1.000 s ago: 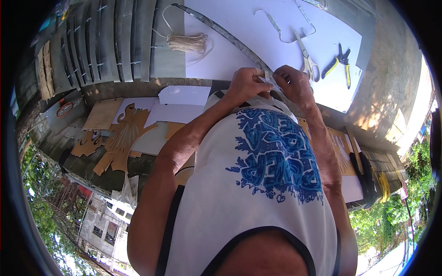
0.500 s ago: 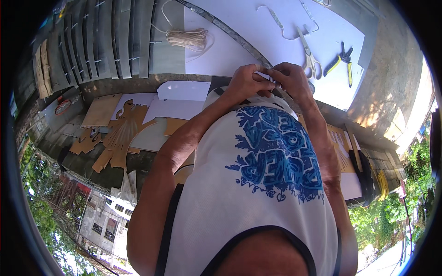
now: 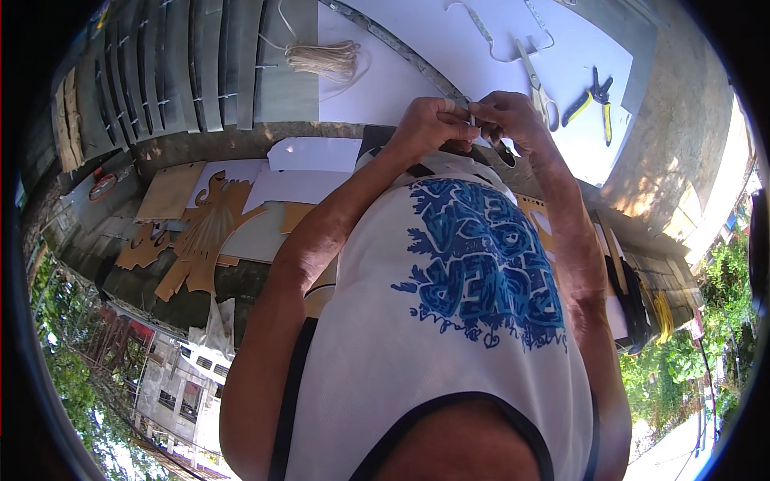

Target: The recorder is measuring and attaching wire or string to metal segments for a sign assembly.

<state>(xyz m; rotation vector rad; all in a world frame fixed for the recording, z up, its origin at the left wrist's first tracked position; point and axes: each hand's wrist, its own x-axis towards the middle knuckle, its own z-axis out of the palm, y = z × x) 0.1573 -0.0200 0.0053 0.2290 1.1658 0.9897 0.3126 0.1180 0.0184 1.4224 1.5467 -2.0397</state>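
A long, curved grey strip (image 3: pixel 401 52) comes down from the top of the view to my hands at the table's near edge. My left hand (image 3: pixel 433 127) is closed at the strip, thumb and fingers pinched together. On its other side my right hand (image 3: pixel 517 122) has its fingertips pinched on a thin white strand (image 3: pixel 472 110) against the strip. Whether this is cord or a tie, I cannot tell; the fingers partly hide it. White-handled scissors (image 3: pixel 536 80) lie just beyond my right hand. Farther right are yellow-and-black hand pliers (image 3: pixel 592 98).
A bundle of cream cord (image 3: pixel 322 59) rests by the white sheet (image 3: pixel 377 100) on the table. Several grey slats (image 3: pixel 192 64) lie side by side at left. A bent thin band (image 3: pixel 484 28) lies at the back. Brown cut-out panels (image 3: pixel 212 228) sit on a lower surface.
My right hand has shifted slightly up and its fingers have opened out a little around the strand. The view has moved slightly; both hands stay at the strip.
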